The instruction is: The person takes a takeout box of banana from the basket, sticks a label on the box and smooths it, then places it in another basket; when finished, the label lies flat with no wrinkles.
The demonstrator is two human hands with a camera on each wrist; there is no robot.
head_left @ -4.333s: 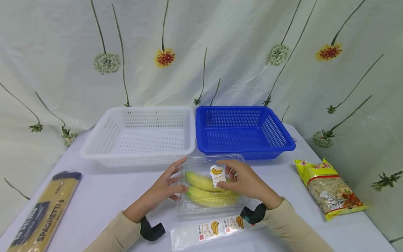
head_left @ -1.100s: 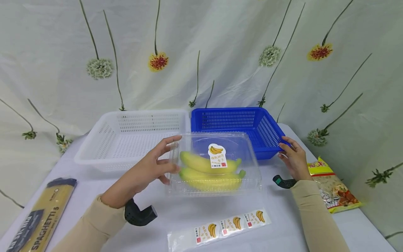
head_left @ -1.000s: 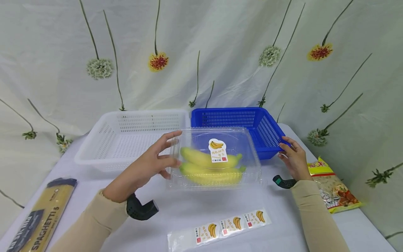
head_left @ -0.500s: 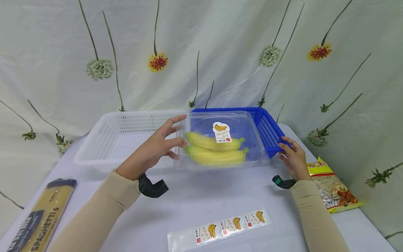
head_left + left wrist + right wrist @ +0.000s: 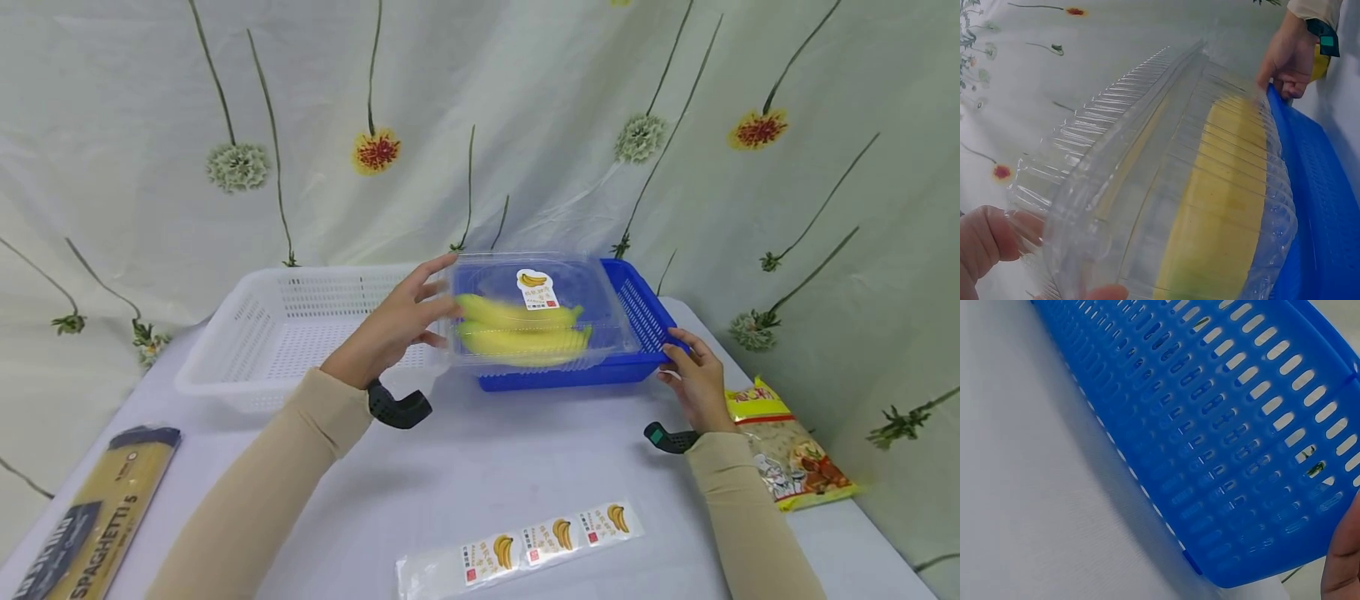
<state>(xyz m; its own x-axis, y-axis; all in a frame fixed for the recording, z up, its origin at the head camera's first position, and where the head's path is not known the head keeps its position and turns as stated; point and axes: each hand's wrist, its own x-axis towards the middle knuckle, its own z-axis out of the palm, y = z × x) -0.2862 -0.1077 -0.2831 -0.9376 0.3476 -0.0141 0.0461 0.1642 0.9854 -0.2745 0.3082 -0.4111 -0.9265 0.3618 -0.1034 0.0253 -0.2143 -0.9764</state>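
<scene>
My left hand (image 5: 401,321) grips the left end of a clear plastic clamshell box (image 5: 611,312), thumb and fingers around its edge. Two yellow bananas (image 5: 525,340) lie inside, and a white banana sticker (image 5: 537,290) is on the lid. The box is held over the blue basket (image 5: 562,379), hiding much of its inside. At the basket's right front corner, my right hand (image 5: 697,379) pinches the rim. The left wrist view shows the box (image 5: 1147,187) beside the blue basket (image 5: 1322,206), with the right hand (image 5: 1291,59) at the far corner.
A white basket (image 5: 240,350) stands to the left of the blue one. A spaghetti pack (image 5: 112,500) lies on the left of the table, and a yellow food bag (image 5: 795,458) lies on the right. A strip of banana stickers (image 5: 517,550) lies in front.
The left hand has lifted the banana box off the table and carried it forward and slightly right, over the blue basket. My right hand has left the box and taken the basket's rim.
</scene>
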